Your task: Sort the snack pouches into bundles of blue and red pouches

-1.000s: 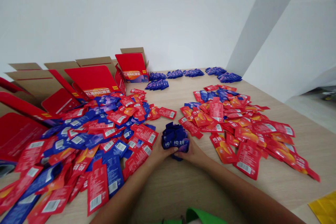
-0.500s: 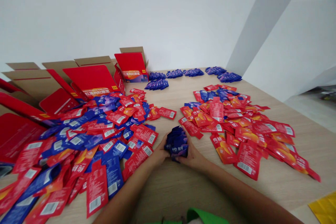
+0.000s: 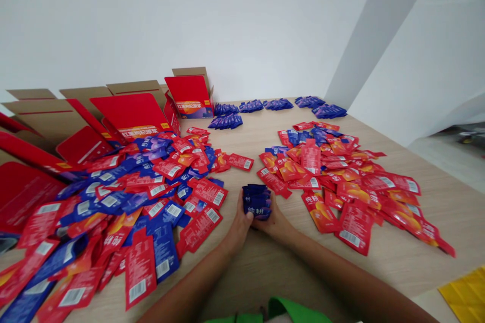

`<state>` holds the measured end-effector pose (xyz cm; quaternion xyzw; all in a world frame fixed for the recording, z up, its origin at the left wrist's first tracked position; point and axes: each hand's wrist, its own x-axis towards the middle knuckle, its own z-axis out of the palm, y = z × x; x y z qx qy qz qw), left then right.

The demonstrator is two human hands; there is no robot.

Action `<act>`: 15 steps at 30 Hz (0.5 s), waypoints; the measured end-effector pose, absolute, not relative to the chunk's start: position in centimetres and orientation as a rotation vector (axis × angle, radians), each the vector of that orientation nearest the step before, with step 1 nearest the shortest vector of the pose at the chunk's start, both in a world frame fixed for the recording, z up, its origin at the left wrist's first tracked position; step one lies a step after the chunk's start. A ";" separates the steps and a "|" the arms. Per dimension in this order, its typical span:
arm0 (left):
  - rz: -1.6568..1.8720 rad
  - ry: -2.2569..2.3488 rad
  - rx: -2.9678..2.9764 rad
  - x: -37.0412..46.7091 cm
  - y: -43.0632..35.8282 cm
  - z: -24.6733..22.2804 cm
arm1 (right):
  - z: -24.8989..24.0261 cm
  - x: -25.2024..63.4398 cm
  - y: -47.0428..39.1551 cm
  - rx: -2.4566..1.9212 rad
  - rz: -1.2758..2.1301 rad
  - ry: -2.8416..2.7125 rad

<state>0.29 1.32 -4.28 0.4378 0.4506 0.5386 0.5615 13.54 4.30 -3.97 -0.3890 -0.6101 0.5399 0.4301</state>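
Observation:
A stack of dark blue sachets (image 3: 256, 203) sits between my two hands, low over the middle of the table. My left hand (image 3: 240, 223) is closed on its left side, thumb at the near lower edge. My right hand (image 3: 277, 219) wraps the right side, with part of its fingers hidden beneath or behind the stack. To the left spreads a mixed heap of red and blue sachets (image 3: 166, 171). Right of my hands lies another heap, mostly red and orange sachets (image 3: 341, 171) with a few blue ones. A single red sachet (image 3: 241, 162) lies just beyond the stack.
Open red cartons (image 3: 132, 111) with raised flaps line the back left. Fanned groups of blue sachets (image 3: 278, 104) lie along the table's far edge by the white wall (image 3: 257, 25). Something yellow and quilted (image 3: 464, 292) shows at the lower right.
The stack has been squared up between my hands and looks more even. My left hand has turned, its thumb now showing at the stack's near edge.

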 end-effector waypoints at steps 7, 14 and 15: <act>1.128 1.087 1.195 -0.3 1.3 -4.0 | -4.1 14.1 4.5 -0.975 1.229 -1.624; 1.103 1.150 1.507 -1.8 3.0 -2.9 | -4.0 13.6 5.4 -1.024 1.274 -1.529; 1.099 1.135 1.563 -1.8 3.3 -3.0 | -3.8 13.6 5.4 -1.031 1.281 -1.517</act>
